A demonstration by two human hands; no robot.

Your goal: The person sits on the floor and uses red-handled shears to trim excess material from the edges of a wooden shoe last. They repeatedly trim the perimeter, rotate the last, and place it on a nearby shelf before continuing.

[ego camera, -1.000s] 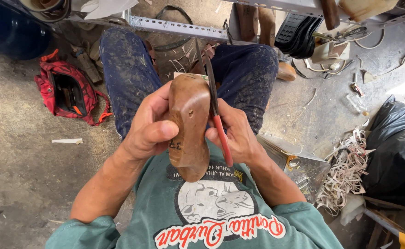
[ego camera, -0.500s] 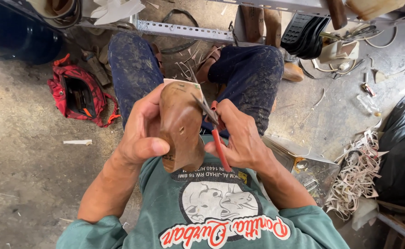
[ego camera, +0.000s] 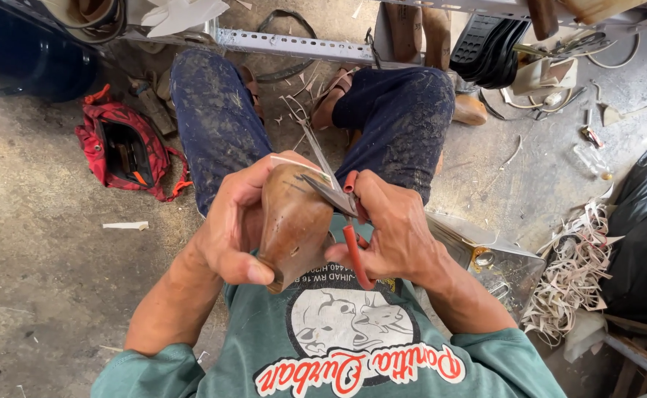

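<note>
My left hand (ego camera: 231, 225) grips a brown wooden shoe last (ego camera: 292, 221) in front of my chest, thumb across its near end. My right hand (ego camera: 390, 228) is closed on red-handled pliers (ego camera: 342, 206), whose metal jaws bite at the upper right edge of the last. A thin pale strip (ego camera: 294, 161) runs along the last's top edge, and a narrow sliver sticks up from the jaws toward my knees.
My legs in dark stained trousers stretch ahead over a concrete floor. A red open bag (ego camera: 128, 151) lies to the left. Pale cut scraps (ego camera: 574, 273) pile by a black sack (ego camera: 644, 250) on the right, next to a metal box (ego camera: 497, 262). Soles and lasts lean on a metal rack (ego camera: 294, 46) ahead.
The last has tilted so its top points away from me, and the pliers have shifted from its right side to grip its upper edge. The view moved closer.
</note>
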